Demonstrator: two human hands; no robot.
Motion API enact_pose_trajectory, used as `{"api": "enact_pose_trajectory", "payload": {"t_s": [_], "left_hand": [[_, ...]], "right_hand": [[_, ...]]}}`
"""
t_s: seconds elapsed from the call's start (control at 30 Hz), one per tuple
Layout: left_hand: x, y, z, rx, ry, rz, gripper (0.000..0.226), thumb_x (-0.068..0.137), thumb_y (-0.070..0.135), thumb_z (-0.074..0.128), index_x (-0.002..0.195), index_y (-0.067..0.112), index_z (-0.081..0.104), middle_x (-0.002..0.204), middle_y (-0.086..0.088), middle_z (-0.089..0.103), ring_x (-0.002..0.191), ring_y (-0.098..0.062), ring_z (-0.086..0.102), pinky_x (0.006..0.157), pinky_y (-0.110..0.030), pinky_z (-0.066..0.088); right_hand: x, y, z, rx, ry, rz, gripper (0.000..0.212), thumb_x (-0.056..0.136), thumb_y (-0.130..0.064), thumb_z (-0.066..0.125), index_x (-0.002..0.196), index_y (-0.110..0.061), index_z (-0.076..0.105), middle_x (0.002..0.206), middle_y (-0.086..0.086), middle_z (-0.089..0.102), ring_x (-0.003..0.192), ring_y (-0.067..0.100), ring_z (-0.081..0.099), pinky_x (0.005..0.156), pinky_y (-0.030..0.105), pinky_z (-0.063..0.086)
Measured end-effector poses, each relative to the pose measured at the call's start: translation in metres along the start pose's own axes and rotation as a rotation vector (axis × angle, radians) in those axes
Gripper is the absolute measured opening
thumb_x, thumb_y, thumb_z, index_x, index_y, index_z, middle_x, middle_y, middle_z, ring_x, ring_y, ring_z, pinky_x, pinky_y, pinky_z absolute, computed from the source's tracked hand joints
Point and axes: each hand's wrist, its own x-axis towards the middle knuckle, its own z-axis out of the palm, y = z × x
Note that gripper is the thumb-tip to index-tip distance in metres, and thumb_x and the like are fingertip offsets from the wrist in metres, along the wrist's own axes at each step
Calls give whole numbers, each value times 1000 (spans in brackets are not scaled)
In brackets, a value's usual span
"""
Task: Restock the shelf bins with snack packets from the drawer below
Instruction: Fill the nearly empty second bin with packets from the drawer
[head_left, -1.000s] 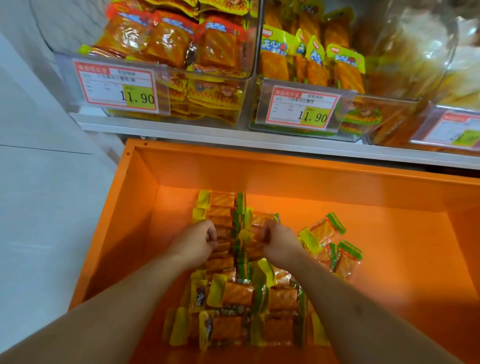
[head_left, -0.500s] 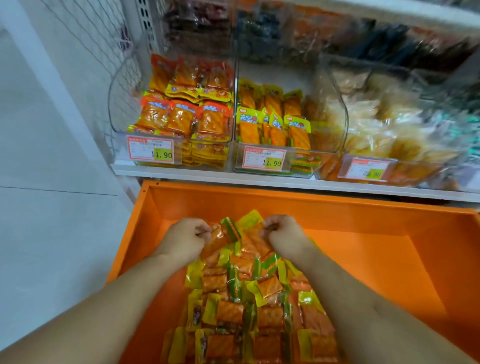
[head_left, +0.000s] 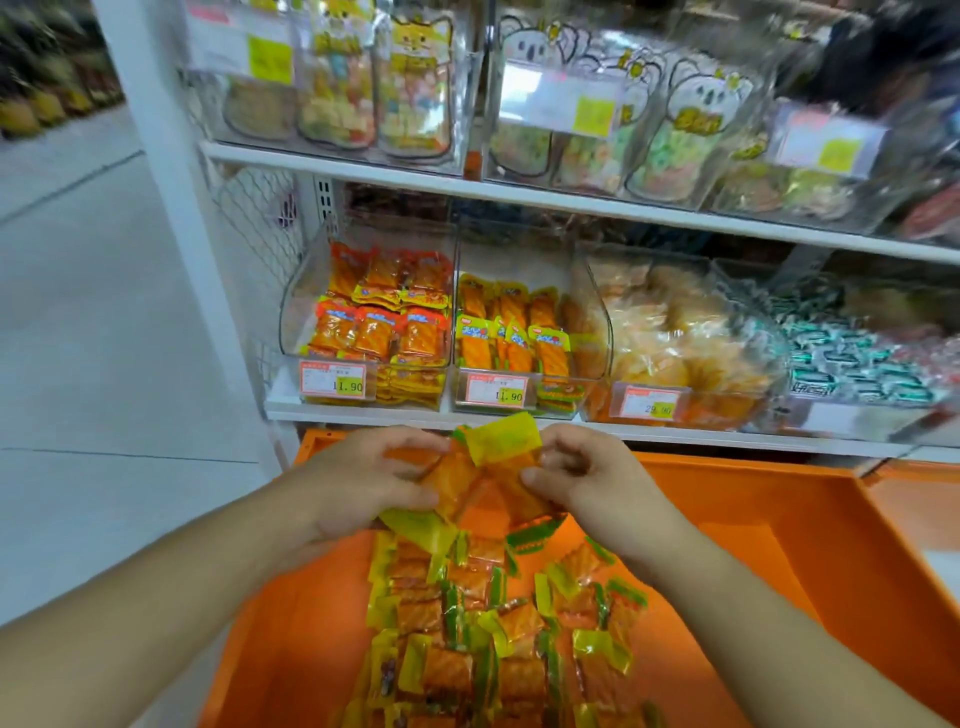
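Observation:
My left hand (head_left: 363, 478) and my right hand (head_left: 592, 483) together grip a bunch of orange snack packets with yellow-green ends (head_left: 488, 467), lifted above the open orange drawer (head_left: 753, 519). The bunch hangs just below the shelf edge, in front of the clear bin of yellow-green packets (head_left: 514, 338). Several more packets (head_left: 493, 623) lie in a pile on the drawer floor. Left of that bin stands a bin of red-topped orange packets (head_left: 379, 322).
A white shelf board (head_left: 363, 413) carries price tags reading 11.90. Further right are bins of pale orange snacks (head_left: 675, 338) and green-white candies (head_left: 857, 358). An upper shelf (head_left: 571, 192) holds clear bins of cartoon-printed bags. Grey floor lies to the left.
Both hands have risen out of the drawer with the bunch of packets, up to the shelf edge. The view has tilted upward, showing the upper shelf.

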Motion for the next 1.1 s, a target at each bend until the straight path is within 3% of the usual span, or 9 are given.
{"api": "enact_pose_trajectory", "payload": {"t_s": [0.07,0.23,0.3,0.4,0.5,0.6,0.83,0.97,1.1], "left_hand": [[-8,7,-4,-109,-129,1,52,85,-5,75,130,20,69,123,-6,75,113,-25,72,103,-49,56],[-10,17,-14,-42,-334,95,74,78,-7,82,142,23,61,137,-2,68,128,-21,64,110,-43,50],[-5,21,-11,12,-296,133,75,76,-4,86,140,28,63,132,-2,71,125,-21,65,107,-44,51],[4,24,-3,133,-114,196,47,78,14,86,118,36,77,114,6,78,110,-10,72,98,-34,57],[12,21,2,55,-14,199,25,74,29,83,98,22,84,92,-4,80,83,-17,75,77,-31,62],[18,18,6,-3,63,164,23,80,30,78,87,9,82,81,-12,78,66,-20,68,62,-29,59],[17,18,9,12,64,93,34,91,35,70,85,2,78,81,-13,79,64,-19,68,62,-32,54],[14,20,13,-13,96,94,33,94,36,68,83,8,80,81,-12,79,63,-20,67,62,-35,52],[8,17,14,11,120,101,33,89,45,69,77,17,81,76,-10,78,63,-19,67,64,-36,52]], "right_hand": [[-5,-6,1,32,23,-20,14,93,-9,75,90,-3,62,75,5,40,72,19,36,68,33,30],[-1,-17,-5,106,73,-45,12,94,-14,76,93,-11,64,79,7,38,76,19,37,72,37,33],[4,-21,-6,118,70,-62,11,94,-15,76,93,-14,65,79,7,39,75,19,38,72,37,34],[10,-26,1,100,53,-100,10,93,-13,76,90,-12,67,76,8,40,73,18,38,68,34,34],[16,-29,7,76,86,-132,7,93,-12,77,92,-17,72,75,15,54,72,17,48,68,34,42],[22,-28,5,109,152,-136,9,91,-11,78,98,-18,75,89,24,68,76,20,57,71,38,51],[23,-27,2,143,304,-92,19,85,-10,84,97,-23,79,80,-1,75,74,9,68,70,20,55],[19,-31,9,239,246,-53,17,85,-7,83,93,-21,79,88,9,77,81,12,70,78,32,60],[12,-33,13,271,185,-42,13,88,-6,79,94,-18,77,74,-4,73,74,6,66,69,25,55]]}}
